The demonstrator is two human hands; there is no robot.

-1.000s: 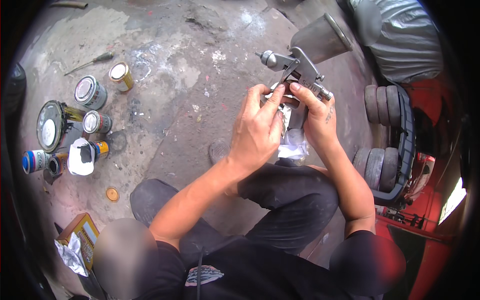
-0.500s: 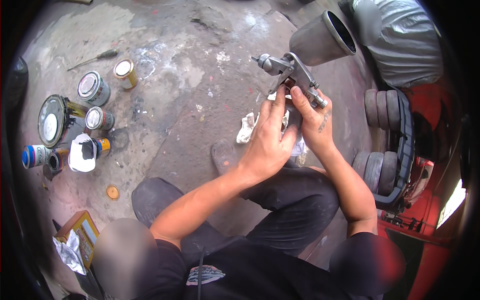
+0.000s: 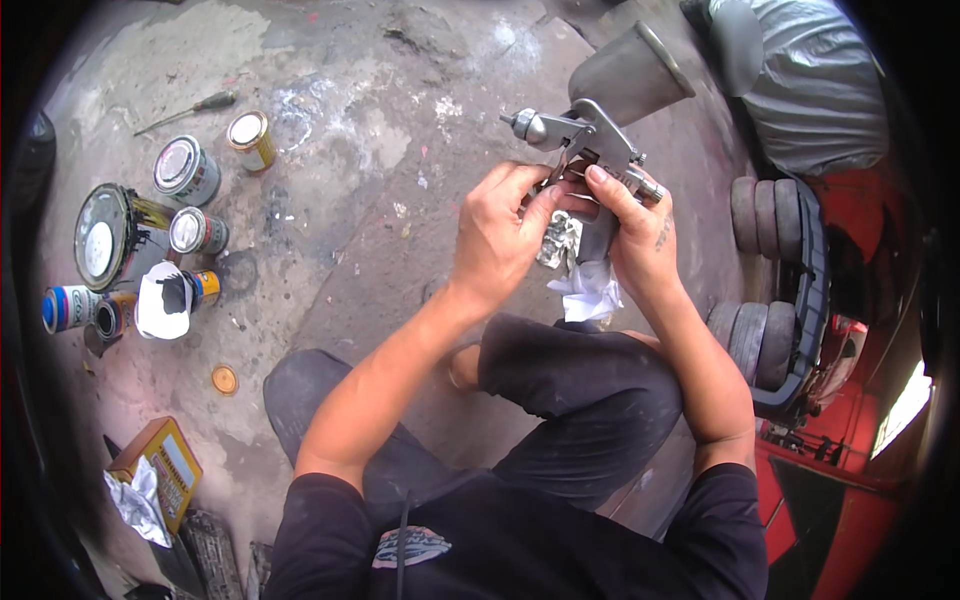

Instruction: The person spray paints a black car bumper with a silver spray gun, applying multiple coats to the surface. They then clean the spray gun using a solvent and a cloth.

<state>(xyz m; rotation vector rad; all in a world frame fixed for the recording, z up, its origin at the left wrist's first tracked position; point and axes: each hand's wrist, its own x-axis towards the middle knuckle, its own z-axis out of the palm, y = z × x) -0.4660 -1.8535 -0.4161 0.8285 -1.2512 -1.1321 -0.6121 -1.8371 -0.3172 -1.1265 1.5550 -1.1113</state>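
Note:
A metal spray gun (image 3: 606, 145) with a grey paint cup (image 3: 630, 75) is held up in front of me, its nozzle to the left. My right hand (image 3: 642, 230) is closed round its handle, thumb along the back of the body. My left hand (image 3: 500, 235) is closed too, thumb and fingers pinching at the trigger (image 3: 567, 168); the fingertips are partly hidden. Below the handle hang a stained, crumpled rag (image 3: 560, 240) and a white piece of paper or cloth (image 3: 588, 293); what holds them is hard to make out.
Several paint cans, including a large open-topped one (image 3: 103, 240), stand on the floor at left. Nearby lie a screwdriver (image 3: 212, 101), a round lid (image 3: 225, 380) and a yellow box (image 3: 165, 465). At right are rollers or tyres (image 3: 750, 340), a red vehicle (image 3: 850, 540) and a silver cover (image 3: 815, 90).
The left hand has shifted left and curled its fingers at the trigger. The spray gun has turned, so the cup's opening shows less. The rag now hangs nearer the handle.

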